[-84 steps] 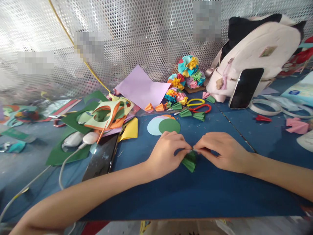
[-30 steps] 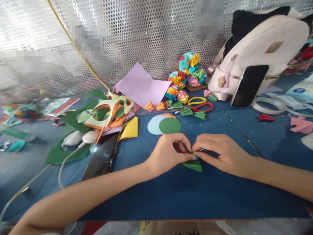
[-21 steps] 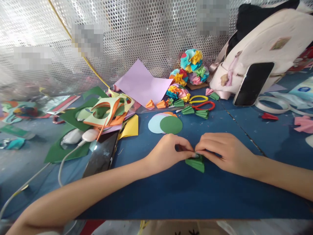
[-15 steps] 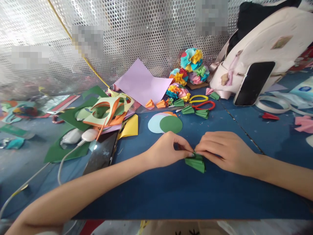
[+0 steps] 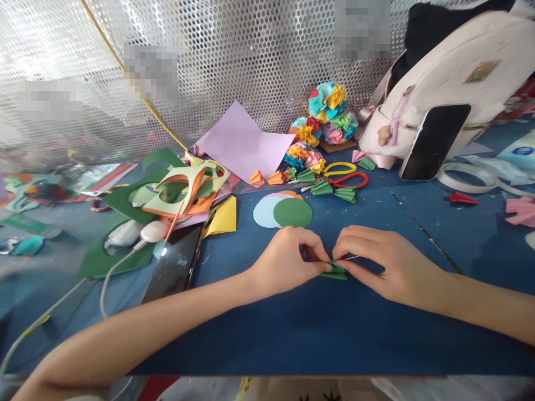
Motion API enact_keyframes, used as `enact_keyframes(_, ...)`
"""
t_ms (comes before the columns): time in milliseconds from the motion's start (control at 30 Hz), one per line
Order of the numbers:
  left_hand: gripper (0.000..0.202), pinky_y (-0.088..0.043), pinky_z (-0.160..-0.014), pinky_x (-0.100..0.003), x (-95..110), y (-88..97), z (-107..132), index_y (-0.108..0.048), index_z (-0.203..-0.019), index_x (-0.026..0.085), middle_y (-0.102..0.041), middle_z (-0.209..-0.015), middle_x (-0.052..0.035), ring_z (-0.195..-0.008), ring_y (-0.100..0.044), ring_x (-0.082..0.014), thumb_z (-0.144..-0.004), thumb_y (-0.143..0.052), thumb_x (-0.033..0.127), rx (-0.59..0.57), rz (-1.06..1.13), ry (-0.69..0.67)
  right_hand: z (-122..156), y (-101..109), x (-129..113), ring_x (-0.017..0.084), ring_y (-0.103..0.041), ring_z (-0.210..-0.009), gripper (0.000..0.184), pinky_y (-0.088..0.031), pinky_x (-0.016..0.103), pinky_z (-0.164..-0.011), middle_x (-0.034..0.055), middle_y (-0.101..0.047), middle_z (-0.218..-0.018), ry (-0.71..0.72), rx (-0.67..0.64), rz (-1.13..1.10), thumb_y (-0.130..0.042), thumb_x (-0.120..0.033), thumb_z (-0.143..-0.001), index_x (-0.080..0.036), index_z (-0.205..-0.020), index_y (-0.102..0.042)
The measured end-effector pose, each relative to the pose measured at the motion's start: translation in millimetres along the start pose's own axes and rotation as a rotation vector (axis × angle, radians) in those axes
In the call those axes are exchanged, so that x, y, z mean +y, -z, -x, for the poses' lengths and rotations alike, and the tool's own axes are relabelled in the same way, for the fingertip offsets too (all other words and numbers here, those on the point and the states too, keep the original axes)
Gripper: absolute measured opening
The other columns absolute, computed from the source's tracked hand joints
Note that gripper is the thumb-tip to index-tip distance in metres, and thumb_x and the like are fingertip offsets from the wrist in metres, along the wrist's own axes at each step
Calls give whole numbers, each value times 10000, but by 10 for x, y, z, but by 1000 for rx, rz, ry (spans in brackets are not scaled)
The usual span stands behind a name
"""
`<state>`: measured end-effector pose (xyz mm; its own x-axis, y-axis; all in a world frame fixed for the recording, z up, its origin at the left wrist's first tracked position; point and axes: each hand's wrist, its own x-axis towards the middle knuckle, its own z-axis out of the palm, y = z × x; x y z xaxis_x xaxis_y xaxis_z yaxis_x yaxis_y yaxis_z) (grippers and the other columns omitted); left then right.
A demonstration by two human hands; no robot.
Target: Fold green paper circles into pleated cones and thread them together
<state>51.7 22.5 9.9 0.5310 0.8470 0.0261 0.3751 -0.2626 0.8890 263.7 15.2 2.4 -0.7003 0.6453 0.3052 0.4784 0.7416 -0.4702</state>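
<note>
Green pleated paper [image 5: 334,272] is pinched above a blue worktop [image 5: 317,340], between a person's two hands, its folds partly hidden by the fingers. The left hand [image 5: 288,262] and right hand [image 5: 388,268] meet at the paper, their fingers [image 5: 311,252] curled and pressed together on it from both sides, and a thin silvery strip [image 5: 351,258] pokes out toward the right hand. Just beyond the left hand, a green paper circle [image 5: 293,212] overlaps a pale blue paper circle [image 5: 264,212]. Farther back lie green paper fans [image 5: 345,194], orange paper folds [image 5: 267,178] and scissors with red and yellow handles [image 5: 351,179], below a cluster of multicoloured paper flowers [image 5: 328,108] and a lilac paper sheet [image 5: 244,142]. To the left, a dark smartphone [image 5: 173,263] lies beside a yellow paper sheet [image 5: 219,217]. To the right, a second smartphone [image 5: 434,142] leans on a cream backpack [image 5: 438,72], both before a perforated metal screen [image 5: 251,55]
</note>
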Motion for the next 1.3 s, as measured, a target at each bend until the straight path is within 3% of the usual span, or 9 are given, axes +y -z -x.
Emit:
enact_keyframes(367, 72, -429, -678, -229, 2, 36, -10, -709, -709, 160, -676, -715, 14, -700, -566, -112, -751, -712, 101, -24, -34, -70, 5, 42, 56, 172, -525, -729, 151, -412, 328, -680, 35, -657, -822, 356, 106, 429, -502, -93, -915, -174, -902, -629)
enact_keyframes(467, 105, -403, -767, -273, 25, 33, 9, -686, -685, 175, -663, -696, 29, -718, -561, -121, -753, -711, 100, 26, -135, -131, 7, 65, 28, 171, -537, -752, 83, -410, 324, -686, 38, -647, -848, 302, 96, 337, -539, -149, -915, -177, -920, -617)
enact_keyframes(600, 123, -361, -814, -308, 31, 22, 26, -665, -676, 181, -643, -674, 39, -723, -547, -126, -772, -710, 120, 75, -235, -182, 4, 44, -4, 152, -537, -736, 72, -390, 290, -635, 23, -607, -822, 88, 88, 132, -513, -193, -940, -188, -905, -577)
enact_keyframes(733, 118, -347, -835, -322, 9, -1, 28, -660, -683, 181, -651, -690, 38, -736, -539, -130, -773, -721, 134, 129, -293, -187, -4, -13, 3, 142, -536, -713, 97, -377, 279, -604, 15, -582, -792, 50, 103, 190, -497, -186, -954, -183, -882, -562)
enact_keyframes(900, 92, -362, -853, -321, 17, 4, 19, -695, -728, 194, -686, -750, 40, -774, -556, -134, -757, -733, 115, 97, -255, -149, -16, 2, 22, 171, -549, -715, 129, -398, 319, -636, 46, -627, -770, 330, 170, 520, -520, -95, -921, -144, -833, -600)
enact_keyframes(1000, 106, -423, -752, -271, 41, 37, -2, -697, -711, 167, -679, -720, 24, -724, -569, -122, -743, -702, 66, 19, -109, -78, -31, 69, 22, 176, -564, -723, 114, -398, 332, -638, 47, -668, -795, 552, 198, 647, -542, -80, -906, -139, -845, -619)
enact_keyframes(1067, 113, -437, -677, -243, 49, 57, -11, -689, -698, 151, -668, -697, 17, -687, -573, -114, -729, -685, 43, -31, -27, -32, -41, 98, 20, 170, -566, -727, 102, -398, 330, -642, 34, -681, -818, 602, 197, 650, -549, -79, -904, -147, -875, -620)
enact_keyframes(1167, 103, -428, -690, -251, 45, 63, 2, -677, -694, 152, -664, -697, 21, -680, -568, -109, -735, -689, 59, -2, -57, -67, -50, 91, 9, 155, -562, -733, 60, -408, 306, -645, 21, -658, -824, 389, 165, 443, -551, -142, -922, -169, -906, -601)
enact_keyframes(1300, 114, -358, -804, -325, 38, 32, 41, -649, -697, 167, -648, -705, 29, -743, -540, -132, -772, -679, 86, 146, -346, -241, -49, 30, -23, 105, -537, -662, 65, -403, 243, -584, -13, -582, -780, -16, 112, 48, -545, -195, -930, -191, -867, -559)
